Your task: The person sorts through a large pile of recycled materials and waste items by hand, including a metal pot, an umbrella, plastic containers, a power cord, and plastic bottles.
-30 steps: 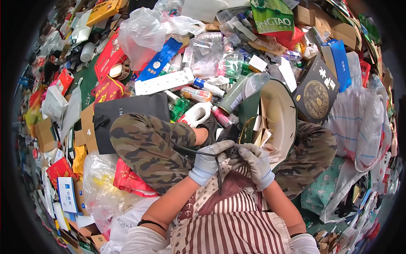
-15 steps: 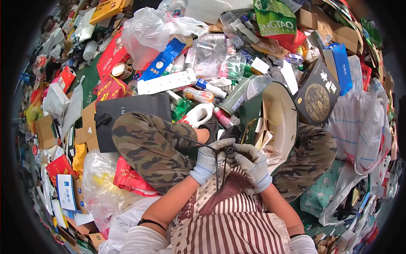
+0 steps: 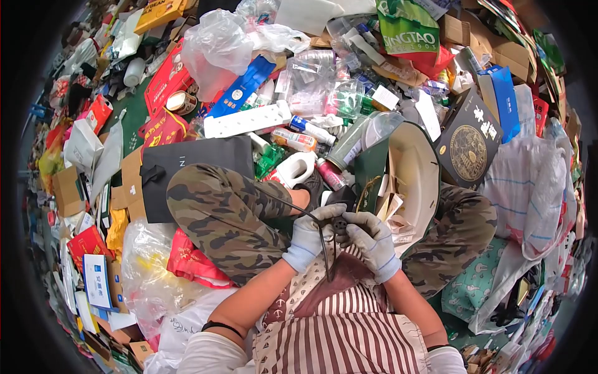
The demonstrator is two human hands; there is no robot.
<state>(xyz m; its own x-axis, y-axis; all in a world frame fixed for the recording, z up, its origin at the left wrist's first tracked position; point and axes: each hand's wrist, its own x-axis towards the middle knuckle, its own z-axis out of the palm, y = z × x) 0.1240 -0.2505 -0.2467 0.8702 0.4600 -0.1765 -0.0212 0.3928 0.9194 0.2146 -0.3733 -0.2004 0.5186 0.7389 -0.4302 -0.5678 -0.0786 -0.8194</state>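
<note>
Both my hands wear pale work gloves and meet in front of my apron. Between their fingertips is a small round black plug [image 3: 339, 225] with dark holes in its face. A thin black cord [image 3: 324, 254] hangs in a loop below it, and another stretch runs off to the left over my knee. My left hand [image 3: 311, 232] is closed on the cord close beside the plug. From the other side, my right hand [image 3: 372, 238] pinches the plug between thumb and fingers. What the fingertips cover is hidden.
A white-lined bin [image 3: 418, 181] holding paper scraps leans by my right leg. Ahead lie plastic bottles [image 3: 293, 139], a white foam strip [image 3: 248, 120] and clear bags [image 3: 218, 43]. A black box [image 3: 468, 138] stands to the right, a black paper bag [image 3: 205, 163] to the left.
The plug has turned slightly in my fingers, and the hanging cord loop has swung a little to the right. Both hands stay in nearly the same place.
</note>
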